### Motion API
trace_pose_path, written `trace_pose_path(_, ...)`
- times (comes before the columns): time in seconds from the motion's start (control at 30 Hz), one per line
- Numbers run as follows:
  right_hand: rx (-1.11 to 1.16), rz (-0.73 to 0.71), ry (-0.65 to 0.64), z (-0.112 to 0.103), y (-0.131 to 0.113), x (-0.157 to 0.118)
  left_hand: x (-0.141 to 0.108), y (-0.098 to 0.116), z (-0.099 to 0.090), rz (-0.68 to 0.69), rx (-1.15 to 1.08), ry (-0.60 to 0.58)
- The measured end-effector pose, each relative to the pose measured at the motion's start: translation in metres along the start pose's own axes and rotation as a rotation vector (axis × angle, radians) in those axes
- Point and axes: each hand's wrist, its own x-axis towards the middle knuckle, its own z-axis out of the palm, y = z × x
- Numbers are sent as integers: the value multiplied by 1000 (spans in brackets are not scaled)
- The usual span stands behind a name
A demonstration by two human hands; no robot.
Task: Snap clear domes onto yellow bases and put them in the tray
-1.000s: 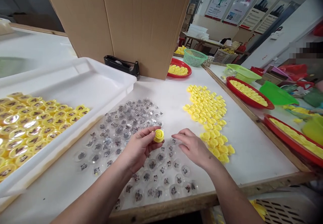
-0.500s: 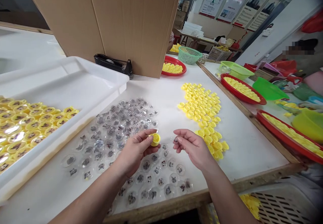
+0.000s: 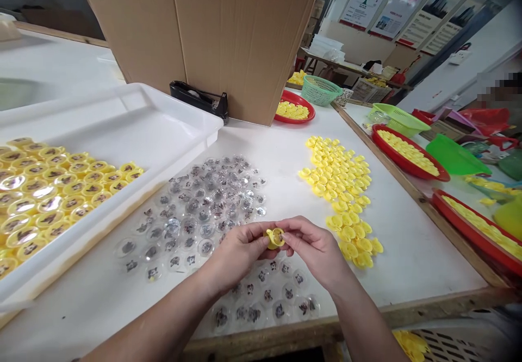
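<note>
A small round yellow piece [image 3: 275, 237] is held up between both hands over the table. My left hand [image 3: 244, 247] grips it from the left with thumb and fingers. From the right, my right hand [image 3: 312, 245] pinches at its face, where a small dark picture shows inside the yellow rim. Beneath and left of the hands lie many clear round discs [image 3: 206, 247] printed with animal pictures. To the right is a heap of yellow cup-like pieces [image 3: 340, 174]. At the left, a white tray [image 3: 179, 153] holds rows of yellow pieces with pictures [image 3: 49, 188].
A black tape dispenser [image 3: 199, 100] stands by a tall cardboard box [image 3: 228, 41] behind the tray. Red plates [image 3: 312, 113] of yellow pieces, a green basket [image 3: 322, 89] and a wooden strip [image 3: 391, 166] are farther back and right. A perforated crate [image 3: 444, 343] is below the table's edge.
My hands have come together, and the clear disc from my right hand is now at the yellow piece. The view has shifted, so the surroundings appear farther right.
</note>
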Motion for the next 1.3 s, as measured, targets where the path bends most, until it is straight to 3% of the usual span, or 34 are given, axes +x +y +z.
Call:
trace_pose_path(0.17, -250, -53, 44, 1, -12, -7, 1, -5, -2, 1, 84, 105)
trace_pose_path(0.27, -396, -110, 59, 4, -20, -10, 2, -7, -4, 7, 61, 57)
trace_pose_path(0.47, -652, -375, 17, 5, -30, -15, 2, -8, -5, 6, -53, -8)
trace_pose_path(0.73, -536, -257, 81, 3, -19, -12, 1, -13, 0, 72, -70, 74)
trace_pose_path(0.9, -481, -212, 74, 5, -19, -11, 3, -15, -1, 42, -90, 84)
trace_pose_path(1.3, -489, -220, 119, 9, -19, -15, 4, -15, -3, 33, -83, 55)
